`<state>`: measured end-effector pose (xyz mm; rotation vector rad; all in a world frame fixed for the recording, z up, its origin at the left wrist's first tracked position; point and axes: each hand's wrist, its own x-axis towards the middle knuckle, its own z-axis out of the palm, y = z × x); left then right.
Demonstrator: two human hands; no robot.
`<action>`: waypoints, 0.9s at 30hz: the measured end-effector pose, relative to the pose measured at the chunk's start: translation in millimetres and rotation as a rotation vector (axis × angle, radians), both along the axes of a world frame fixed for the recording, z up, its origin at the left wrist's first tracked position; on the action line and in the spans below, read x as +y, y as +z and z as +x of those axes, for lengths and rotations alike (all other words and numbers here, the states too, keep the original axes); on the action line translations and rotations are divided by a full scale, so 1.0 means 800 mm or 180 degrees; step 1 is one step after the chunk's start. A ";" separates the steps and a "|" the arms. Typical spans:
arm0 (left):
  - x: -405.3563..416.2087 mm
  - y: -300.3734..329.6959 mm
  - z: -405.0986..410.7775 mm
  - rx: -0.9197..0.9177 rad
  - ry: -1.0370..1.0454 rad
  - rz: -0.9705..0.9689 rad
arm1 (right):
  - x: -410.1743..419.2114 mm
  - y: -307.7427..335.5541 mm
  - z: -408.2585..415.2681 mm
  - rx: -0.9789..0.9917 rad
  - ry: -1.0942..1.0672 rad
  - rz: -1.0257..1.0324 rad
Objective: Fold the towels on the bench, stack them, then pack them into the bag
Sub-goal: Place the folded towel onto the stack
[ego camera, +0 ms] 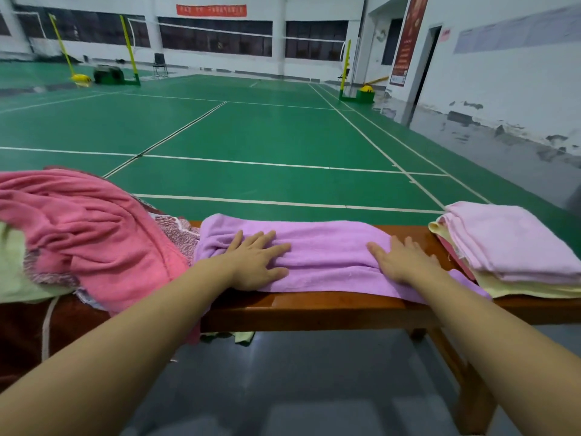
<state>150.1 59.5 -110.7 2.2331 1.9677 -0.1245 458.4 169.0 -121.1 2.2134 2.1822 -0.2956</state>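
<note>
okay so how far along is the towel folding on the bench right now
Done: a folded stack sits at the bench's right end. In hand: the left hand and right hand press flat on a purple towel. Left: the unfolded heap on the left; no bag is clearly visible.

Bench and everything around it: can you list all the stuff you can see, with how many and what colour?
purple towel: 1, lilac, flat along the bench middle
bench: 1, brown wood, across the foreground
folded stack: 1, lilac on top, pink and pale yellow below, bench right end
unfolded pile: 1, pink, pale green and patterned towels, bench left end
net posts: 3, yellow, far across the green court
banner: 1, red, back wall
left hand: 1, flat on purple towel
right hand: 1, flat on purple towel
</note>
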 end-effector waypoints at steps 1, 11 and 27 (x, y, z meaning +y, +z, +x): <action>-0.001 0.000 0.004 -0.0061 -0.0050 -0.0025 | 0.002 0.001 0.003 0.0004 -0.0133 0.0081; 0.006 0.049 0.003 -0.0796 0.0610 0.0845 | -0.013 0.048 -0.028 0.1989 0.1345 0.0370; 0.065 0.011 -0.056 -0.0363 0.1206 0.0816 | -0.024 0.043 -0.083 0.1207 0.1149 -0.0403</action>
